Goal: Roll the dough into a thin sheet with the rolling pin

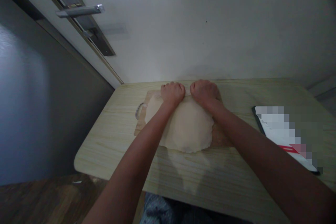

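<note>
Two bare forearms reach forward over a pale wooden surface (118,147) to a wide, flattened sheet of dough (189,129) lying on a wooden board (140,126). At the dough's far edge the left hand (172,92) and right hand (205,92) sit side by side, fingers curled under into closed fists resting on the dough; whether they pinch its edge cannot be seen. Right of the dough lies a dark-edged clipboard (286,136), and beyond the dough, to the left, is a door handle (80,10).
</note>
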Demonstrator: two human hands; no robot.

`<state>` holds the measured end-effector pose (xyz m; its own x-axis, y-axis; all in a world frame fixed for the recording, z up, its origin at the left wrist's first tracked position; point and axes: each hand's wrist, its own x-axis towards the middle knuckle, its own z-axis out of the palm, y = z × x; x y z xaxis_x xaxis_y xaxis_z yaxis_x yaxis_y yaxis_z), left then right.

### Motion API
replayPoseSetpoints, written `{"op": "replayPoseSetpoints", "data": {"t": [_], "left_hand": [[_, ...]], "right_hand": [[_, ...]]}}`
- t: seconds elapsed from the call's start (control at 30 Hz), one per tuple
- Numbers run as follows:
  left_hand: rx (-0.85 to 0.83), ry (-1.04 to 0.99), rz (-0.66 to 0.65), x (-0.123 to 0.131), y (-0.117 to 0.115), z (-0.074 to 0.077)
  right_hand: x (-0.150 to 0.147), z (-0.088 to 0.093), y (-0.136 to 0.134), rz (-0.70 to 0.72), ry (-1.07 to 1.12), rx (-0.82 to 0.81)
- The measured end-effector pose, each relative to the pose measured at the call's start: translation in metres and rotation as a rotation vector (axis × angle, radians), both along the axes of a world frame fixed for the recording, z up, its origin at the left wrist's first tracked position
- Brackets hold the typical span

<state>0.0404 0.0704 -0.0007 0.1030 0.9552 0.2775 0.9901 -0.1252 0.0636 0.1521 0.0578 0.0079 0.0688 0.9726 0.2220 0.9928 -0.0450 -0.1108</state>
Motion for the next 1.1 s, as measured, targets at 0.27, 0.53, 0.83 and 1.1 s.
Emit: {"op": "replayPoseSetpoints", "data": {"t": [0.27, 0.53, 0.83, 1.1], "left_hand": [[0.023, 0.009, -0.004, -0.0002, -0.0017, 0.0005], [0.029, 0.018, 0.000, -0.0002, 0.0006, -0.0025], [0.002, 0.010, -0.001, 0.0004, -0.0014, 0.0001], [0.023, 0.019, 0.001, 0.0001, -0.0004, -0.0005]], "right_hand": [[-0.0004, 0.0012, -0.0022, 0.001, -0.002, 0.005], [0.0002, -0.0009, -0.0014, 0.010, -0.003, 0.012], [0.0002, -0.0005, -0.0023, 0.008, -0.006, 0.033], [0.0004, -0.0035, -0.0004, 0.002, -0.012, 0.044]]}}
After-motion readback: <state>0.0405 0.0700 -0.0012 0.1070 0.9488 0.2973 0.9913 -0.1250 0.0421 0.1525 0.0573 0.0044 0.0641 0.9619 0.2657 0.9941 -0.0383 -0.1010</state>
